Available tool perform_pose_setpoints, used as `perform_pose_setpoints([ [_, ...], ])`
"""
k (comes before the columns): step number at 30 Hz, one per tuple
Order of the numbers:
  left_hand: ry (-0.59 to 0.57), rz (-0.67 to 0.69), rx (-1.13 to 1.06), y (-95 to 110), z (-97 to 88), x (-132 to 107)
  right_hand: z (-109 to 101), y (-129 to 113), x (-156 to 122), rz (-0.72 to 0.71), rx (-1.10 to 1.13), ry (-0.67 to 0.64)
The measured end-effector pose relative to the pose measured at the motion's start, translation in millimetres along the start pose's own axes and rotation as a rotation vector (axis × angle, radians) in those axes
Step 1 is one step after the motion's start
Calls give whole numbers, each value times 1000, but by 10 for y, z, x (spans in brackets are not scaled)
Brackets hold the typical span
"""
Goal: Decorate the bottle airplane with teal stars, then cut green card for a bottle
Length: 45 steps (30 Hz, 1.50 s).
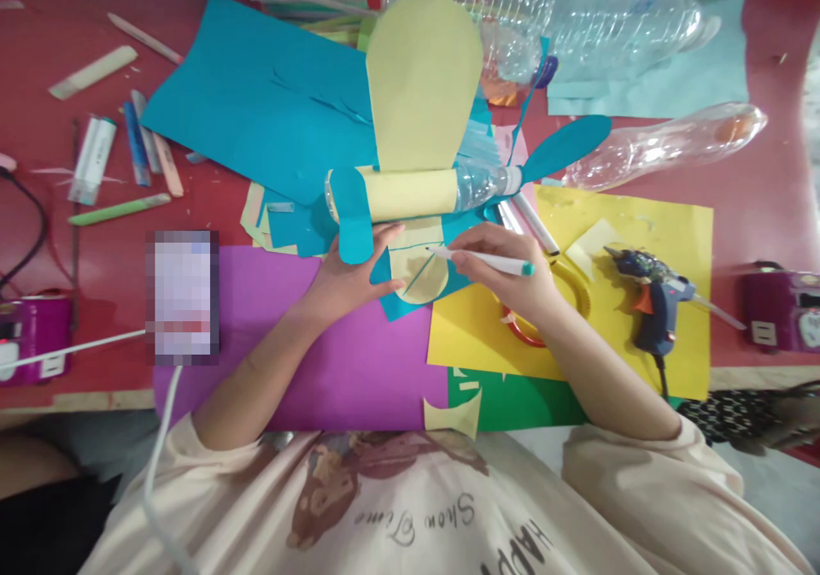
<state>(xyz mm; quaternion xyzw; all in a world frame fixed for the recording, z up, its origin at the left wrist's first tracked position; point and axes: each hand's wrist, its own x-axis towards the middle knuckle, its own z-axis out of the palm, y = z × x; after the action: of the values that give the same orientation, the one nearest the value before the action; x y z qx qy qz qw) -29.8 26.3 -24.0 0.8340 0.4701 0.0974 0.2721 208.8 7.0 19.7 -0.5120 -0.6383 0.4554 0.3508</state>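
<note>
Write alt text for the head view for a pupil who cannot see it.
A right hand holds a white marker to a line-marked pale yellow paper piece; the left hand touches its edge. Beyond lies a paper-wrapped bottle; at right, a glue gun.

Looks like smooth, matt paper in the pale cut-out [419, 283], tall yellow wing [424, 79], blue sheet [275, 105] and purple sheet [377, 361]. Gleams as clear, ridged, glossy plastic in the stacked bottles [624, 20], and as smooth white plastic on the marker [496, 261]. Falls as soft, creased, matt cloth in the printed shirt [416, 489].
</note>
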Motion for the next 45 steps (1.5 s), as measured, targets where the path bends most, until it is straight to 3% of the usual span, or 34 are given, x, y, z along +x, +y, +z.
perform_pose_setpoints([
  [5, 13, 26, 1, -17, 7, -6, 33, 130, 137, -60, 22, -6],
  [11, 26, 44, -10, -1, -15, -4, 115, 236, 112, -115, -16, 47],
  [45, 40, 67, -6, -15, -3, -22, 137, 262, 139, -176, -184, 57],
])
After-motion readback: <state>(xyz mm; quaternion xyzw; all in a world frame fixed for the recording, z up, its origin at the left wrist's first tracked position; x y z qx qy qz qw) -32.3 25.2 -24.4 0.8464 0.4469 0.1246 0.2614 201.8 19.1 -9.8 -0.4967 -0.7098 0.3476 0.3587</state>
